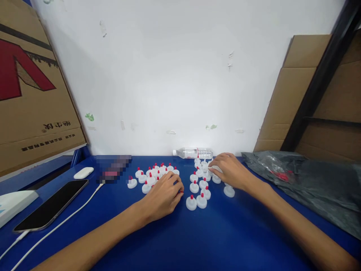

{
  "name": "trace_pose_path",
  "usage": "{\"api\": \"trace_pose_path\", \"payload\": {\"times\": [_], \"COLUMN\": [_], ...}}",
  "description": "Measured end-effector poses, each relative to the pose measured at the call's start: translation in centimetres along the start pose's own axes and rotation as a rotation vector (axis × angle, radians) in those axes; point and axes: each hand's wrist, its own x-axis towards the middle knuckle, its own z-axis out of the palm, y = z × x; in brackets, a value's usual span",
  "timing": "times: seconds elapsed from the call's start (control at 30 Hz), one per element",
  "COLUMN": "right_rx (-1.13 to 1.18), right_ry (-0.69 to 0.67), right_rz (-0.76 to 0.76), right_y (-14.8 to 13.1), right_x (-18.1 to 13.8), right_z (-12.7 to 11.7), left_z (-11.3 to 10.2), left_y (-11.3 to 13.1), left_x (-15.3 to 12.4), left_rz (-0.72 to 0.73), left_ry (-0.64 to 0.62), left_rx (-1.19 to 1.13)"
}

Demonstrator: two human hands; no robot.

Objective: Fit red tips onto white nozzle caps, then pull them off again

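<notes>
My left hand (166, 192) is curled over the blue table, its thumb and fingers pinched together on what looks like a small red tip, mostly hidden by the fingers. Behind it stands a cluster of white nozzle caps with red tips (150, 179), partly covered by the hand. Another group of red-tipped white caps (194, 187) stands between my hands. Further right, my right hand (229, 170) reaches down with its fingers closed on a white nozzle cap (211, 169) at the group's back edge. Below that wrist lies a white cap without a visible red tip (229, 191).
A clear plastic bottle (194, 153) lies against the white wall. At left are a phone (53, 205) with a white cable (67, 216), a white case (84, 172) and a large cardboard box (36, 113). A dark plastic bag (313, 192) with red pieces lies at right.
</notes>
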Motion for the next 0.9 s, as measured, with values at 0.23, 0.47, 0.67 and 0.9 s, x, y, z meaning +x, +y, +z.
{"api": "trace_pose_path", "payload": {"times": [0.23, 0.47, 0.67, 0.9], "right_rx": [0.06, 0.082, 0.154, 0.277], "right_ry": [-0.033, -0.065, 0.029, 0.073], "right_rz": [0.012, -0.001, 0.078, 0.068], "right_y": [-0.9, -1.1, -1.0, -2.4], "right_x": [-0.1, 0.1, 0.0, 0.0], "right_z": [0.4, -0.1, -1.3, -1.3], "left_z": [-0.7, -0.6, -0.6, -0.2], "left_y": [0.6, 0.7, 0.5, 0.4], "left_x": [0.1, 0.0, 0.0, 0.0], "left_rz": [-0.035, -0.066, -0.066, -0.068], "left_ry": [0.088, 0.153, 0.17, 0.167], "left_rx": [-0.074, -0.074, -0.088, -0.096]}}
